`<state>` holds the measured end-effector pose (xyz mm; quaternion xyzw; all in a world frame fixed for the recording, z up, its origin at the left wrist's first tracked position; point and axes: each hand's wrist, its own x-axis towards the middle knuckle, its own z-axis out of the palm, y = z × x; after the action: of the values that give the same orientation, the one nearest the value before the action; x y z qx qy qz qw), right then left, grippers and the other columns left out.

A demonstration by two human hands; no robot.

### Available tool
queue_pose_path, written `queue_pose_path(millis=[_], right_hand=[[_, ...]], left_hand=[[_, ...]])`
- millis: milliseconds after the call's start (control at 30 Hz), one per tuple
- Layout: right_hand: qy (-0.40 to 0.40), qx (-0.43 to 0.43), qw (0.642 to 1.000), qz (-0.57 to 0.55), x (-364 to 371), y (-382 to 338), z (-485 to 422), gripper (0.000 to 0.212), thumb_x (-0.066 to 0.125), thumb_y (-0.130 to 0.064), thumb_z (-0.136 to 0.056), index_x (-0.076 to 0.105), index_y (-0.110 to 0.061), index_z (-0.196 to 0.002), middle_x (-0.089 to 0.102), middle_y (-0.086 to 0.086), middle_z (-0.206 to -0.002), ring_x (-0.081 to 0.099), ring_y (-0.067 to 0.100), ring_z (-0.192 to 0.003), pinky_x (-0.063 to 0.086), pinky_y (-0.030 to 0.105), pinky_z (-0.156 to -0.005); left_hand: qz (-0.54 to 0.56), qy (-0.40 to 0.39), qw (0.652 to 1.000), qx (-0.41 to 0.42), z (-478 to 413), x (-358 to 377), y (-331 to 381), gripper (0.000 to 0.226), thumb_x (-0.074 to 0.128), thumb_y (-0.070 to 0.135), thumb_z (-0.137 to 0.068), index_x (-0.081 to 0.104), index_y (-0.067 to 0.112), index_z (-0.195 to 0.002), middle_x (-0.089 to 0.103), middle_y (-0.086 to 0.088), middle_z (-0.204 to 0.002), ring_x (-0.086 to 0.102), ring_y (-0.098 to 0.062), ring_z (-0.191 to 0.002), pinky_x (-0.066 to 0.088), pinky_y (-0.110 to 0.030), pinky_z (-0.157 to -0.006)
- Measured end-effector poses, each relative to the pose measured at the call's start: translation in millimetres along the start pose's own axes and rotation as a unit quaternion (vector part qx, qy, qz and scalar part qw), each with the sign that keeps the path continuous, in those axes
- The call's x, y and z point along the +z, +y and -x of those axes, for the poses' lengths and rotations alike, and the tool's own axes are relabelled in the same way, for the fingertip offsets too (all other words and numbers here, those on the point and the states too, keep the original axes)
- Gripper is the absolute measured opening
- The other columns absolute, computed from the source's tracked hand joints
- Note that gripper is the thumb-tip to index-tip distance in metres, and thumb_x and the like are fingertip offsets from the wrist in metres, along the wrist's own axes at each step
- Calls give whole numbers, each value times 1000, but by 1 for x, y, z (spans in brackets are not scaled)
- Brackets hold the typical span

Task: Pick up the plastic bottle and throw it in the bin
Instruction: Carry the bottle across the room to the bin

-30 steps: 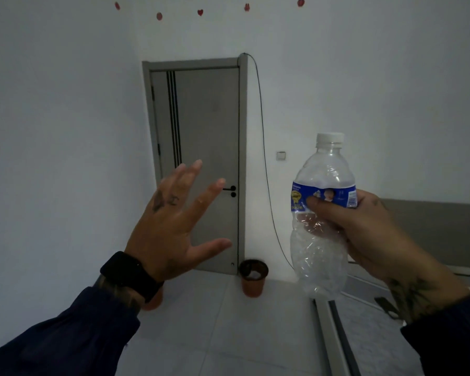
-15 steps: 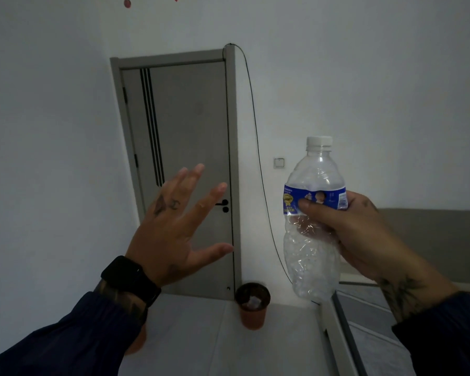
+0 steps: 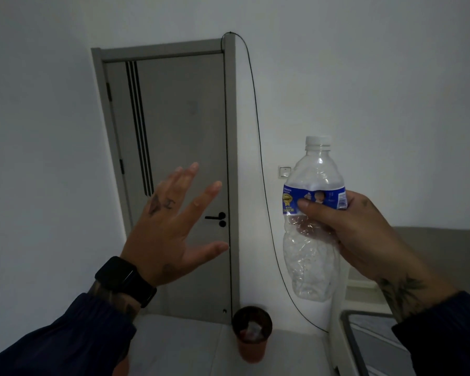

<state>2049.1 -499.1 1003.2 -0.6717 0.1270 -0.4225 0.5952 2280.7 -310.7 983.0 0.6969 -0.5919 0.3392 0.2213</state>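
Observation:
My right hand (image 3: pixel 358 234) grips a clear, crumpled plastic bottle (image 3: pixel 311 256) with a white cap and a blue label, holding it upright at chest height on the right. My left hand (image 3: pixel 174 226) is raised with fingers spread and holds nothing; a black watch sits on its wrist. A small orange-brown bin (image 3: pixel 251 335) with scraps inside stands on the floor below, between my hands, near the wall by the door.
A closed grey door (image 3: pixel 179 158) with a black handle is straight ahead. A thin black cable (image 3: pixel 258 131) runs down the white wall. A wall switch (image 3: pixel 284 170) is behind the bottle. A low framed edge (image 3: pixel 347 340) lies at the lower right.
The view has tilted upward and closer to the door, so the bin sits lower in frame. Both hands keep the same pose; the bottle stays in my right hand.

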Motion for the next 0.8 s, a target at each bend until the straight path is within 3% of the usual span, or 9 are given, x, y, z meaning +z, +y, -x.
queue_pose_path(millis=[267,500,800], right_hand=[[24,3,1000,11,-10,72,-131,41,78,-19,-72,72,-7,-110,78,15,-97,75,31,-89,59,40,-76],[28,13,999,27,-3,127,-280,31,74,-11,-82,72,-5,-112,78,16,-99,75,29,-88,58,38,-76],[73,48,996,27,-40,204,-367,30,76,-13,-75,73,-7,-105,79,12,-92,76,23,-80,59,33,-70]], left_hand=[[11,13,999,27,-86,122,-73,89,37,82,-78,15,38,-153,8,-7,-165,5,-30,-152,17,-51,-116],[30,6,999,19,-178,229,-165,90,39,81,-79,18,34,-153,10,-9,-165,8,-32,-151,22,-56,-117],[75,-17,997,31,-246,350,-204,90,39,80,-78,11,38,-153,7,-9,-166,4,-31,-152,18,-53,-119]])
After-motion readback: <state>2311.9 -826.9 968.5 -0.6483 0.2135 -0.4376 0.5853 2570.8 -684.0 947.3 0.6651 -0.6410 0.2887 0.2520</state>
